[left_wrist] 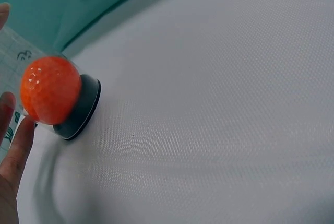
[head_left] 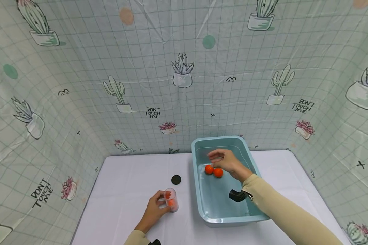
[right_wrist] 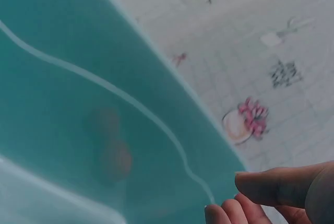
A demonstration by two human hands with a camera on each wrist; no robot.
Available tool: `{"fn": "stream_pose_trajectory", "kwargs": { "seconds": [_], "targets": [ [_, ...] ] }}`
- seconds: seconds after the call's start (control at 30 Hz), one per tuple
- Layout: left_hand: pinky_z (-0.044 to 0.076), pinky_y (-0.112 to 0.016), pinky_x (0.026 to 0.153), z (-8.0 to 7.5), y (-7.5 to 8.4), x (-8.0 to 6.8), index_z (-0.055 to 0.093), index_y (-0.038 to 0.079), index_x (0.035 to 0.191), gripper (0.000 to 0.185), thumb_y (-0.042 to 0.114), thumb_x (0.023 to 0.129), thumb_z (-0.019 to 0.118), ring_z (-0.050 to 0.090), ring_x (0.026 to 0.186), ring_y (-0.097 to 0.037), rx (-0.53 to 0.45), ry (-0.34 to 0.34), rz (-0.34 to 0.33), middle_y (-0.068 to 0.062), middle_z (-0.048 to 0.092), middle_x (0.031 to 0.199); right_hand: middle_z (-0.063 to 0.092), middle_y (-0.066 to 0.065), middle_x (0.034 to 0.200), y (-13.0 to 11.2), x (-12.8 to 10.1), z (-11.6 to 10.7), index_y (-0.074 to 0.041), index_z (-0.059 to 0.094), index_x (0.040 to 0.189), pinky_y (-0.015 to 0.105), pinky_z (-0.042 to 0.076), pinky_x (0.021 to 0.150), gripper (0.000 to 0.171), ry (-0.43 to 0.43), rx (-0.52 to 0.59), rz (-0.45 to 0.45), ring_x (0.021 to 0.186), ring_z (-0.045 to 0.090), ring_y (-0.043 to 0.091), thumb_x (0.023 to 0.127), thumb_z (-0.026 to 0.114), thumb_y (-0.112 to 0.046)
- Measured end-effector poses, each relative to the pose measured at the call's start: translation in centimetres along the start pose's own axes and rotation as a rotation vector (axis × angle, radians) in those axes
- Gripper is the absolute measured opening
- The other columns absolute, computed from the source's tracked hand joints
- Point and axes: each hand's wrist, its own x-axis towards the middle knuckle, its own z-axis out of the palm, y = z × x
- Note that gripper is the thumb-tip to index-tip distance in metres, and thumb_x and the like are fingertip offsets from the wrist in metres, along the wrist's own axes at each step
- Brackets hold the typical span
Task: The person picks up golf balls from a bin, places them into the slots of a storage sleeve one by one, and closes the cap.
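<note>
My left hand holds a clear plastic cylinder upright on the table, fingers and thumb around its side. Inside it an orange dimpled golf ball rests on the dark base; in the head view orange shows in two patches through the wall. Over the far part of a blue-grey plastic bin hovers my right hand, fingers loosely bent with nothing seen between them. Two orange balls, one at left and one at right, lie side by side on the bin floor below that hand.
A round black lid lies flat on the white-covered table, beyond the cylinder and left of the bin. Behind the table hangs a gridded curtain with cactus prints, which also encloses both sides.
</note>
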Motion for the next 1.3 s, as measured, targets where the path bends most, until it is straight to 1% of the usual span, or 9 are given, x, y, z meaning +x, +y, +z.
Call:
{"fn": "stream_pose_trajectory", "kwargs": {
  "seconds": [0.13, 0.23, 0.4, 0.47, 0.67, 0.8, 1.03, 1.17, 1.3],
  "targets": [
    [0.057, -0.02, 0.092, 0.0, 0.0, 0.0, 0.064, -0.004, 0.121, 0.047, -0.005, 0.081, 0.086, 0.062, 0.106, -0.01, 0.006, -0.005, 0.017, -0.02, 0.065, 0.121, 0.06, 0.033, 0.138, 0.8, 0.8, -0.2, 0.011, 0.062, 0.133, 0.043, 0.061, 0.096, 0.043, 0.014, -0.007, 0.036, 0.124, 0.062, 0.047, 0.09, 0.065, 0.016],
    [0.057, -0.02, 0.092, -0.1, 0.0, -0.1, 0.064, -0.004, 0.122, 0.047, -0.004, 0.081, 0.087, 0.062, 0.106, -0.01, 0.018, -0.008, 0.026, -0.019, 0.065, 0.12, 0.061, 0.033, 0.137, 1.3, 1.4, -0.2, 0.012, 0.061, 0.134, 0.046, 0.06, 0.098, 0.043, 0.036, -0.027, 0.067, 0.121, 0.063, 0.044, 0.091, 0.065, 0.017],
    [0.056, -0.019, 0.092, -0.1, 0.0, 0.0, 0.064, -0.004, 0.122, 0.047, -0.004, 0.081, 0.087, 0.061, 0.107, -0.009, 0.01, -0.013, 0.006, -0.019, 0.065, 0.122, 0.06, 0.034, 0.137, 2.2, 2.5, -0.5, 0.013, 0.059, 0.135, 0.052, 0.058, 0.101, 0.044, 0.063, -0.028, 0.128, 0.113, 0.066, 0.04, 0.092, 0.064, 0.016],
    [0.056, -0.019, 0.092, 0.0, 0.2, 0.0, 0.065, -0.003, 0.121, 0.046, -0.005, 0.08, 0.087, 0.062, 0.106, -0.01, -0.01, -0.008, -0.016, -0.019, 0.065, 0.122, 0.059, 0.034, 0.139, 2.7, 3.0, -0.6, 0.013, 0.058, 0.137, 0.052, 0.057, 0.103, 0.045, 0.068, -0.021, 0.159, 0.112, 0.067, 0.04, 0.092, 0.063, 0.016],
    [0.058, -0.022, 0.093, 0.1, 0.4, 0.0, 0.065, -0.002, 0.12, 0.047, -0.008, 0.079, 0.087, 0.064, 0.108, -0.017, -0.036, 0.009, -0.045, -0.018, 0.066, 0.121, 0.056, 0.035, 0.141, 3.7, 4.3, -1.0, 0.013, 0.056, 0.14, 0.052, 0.055, 0.106, 0.047, 0.082, -0.014, 0.23, 0.116, 0.066, 0.042, 0.093, 0.061, 0.016],
    [0.057, -0.021, 0.093, 0.0, 0.2, 0.0, 0.065, -0.003, 0.12, 0.047, -0.008, 0.079, 0.087, 0.064, 0.108, -0.017, -0.027, 0.009, -0.049, -0.018, 0.066, 0.122, 0.059, 0.033, 0.138, 4.3, 5.0, -1.3, 0.012, 0.058, 0.138, 0.05, 0.057, 0.103, 0.046, 0.101, -0.042, 0.28, 0.114, 0.066, 0.04, 0.092, 0.063, 0.015],
    [0.057, -0.019, 0.092, 0.0, 0.0, 0.2, 0.064, -0.003, 0.121, 0.047, -0.006, 0.08, 0.086, 0.064, 0.108, -0.016, -0.001, -0.011, -0.039, -0.019, 0.065, 0.122, 0.064, 0.029, 0.124, 5.5, 5.9, -1.1, 0.014, 0.062, 0.129, 0.049, 0.061, 0.095, 0.04, 0.149, -0.108, 0.318, 0.096, 0.067, 0.032, 0.09, 0.062, 0.018],
    [0.057, -0.02, 0.091, 0.1, 0.1, 0.2, 0.063, -0.003, 0.122, 0.047, -0.005, 0.081, 0.086, 0.065, 0.106, -0.014, -0.002, -0.012, -0.021, -0.02, 0.065, 0.121, 0.064, 0.028, 0.123, 6.0, 6.4, -0.7, 0.013, 0.065, 0.124, 0.048, 0.061, 0.092, 0.035, 0.177, -0.156, 0.343, 0.097, 0.065, 0.034, 0.089, 0.065, 0.016],
    [0.058, -0.021, 0.092, 0.1, 0.1, 0.2, 0.064, -0.003, 0.122, 0.046, -0.004, 0.081, 0.086, 0.065, 0.105, -0.014, -0.013, -0.007, -0.026, -0.021, 0.065, 0.121, 0.062, 0.029, 0.126, 6.3, 6.7, -0.6, 0.012, 0.066, 0.123, 0.046, 0.062, 0.09, 0.039, 0.188, -0.2, 0.372, 0.102, 0.062, 0.035, 0.084, 0.071, 0.016]
  ]
}}
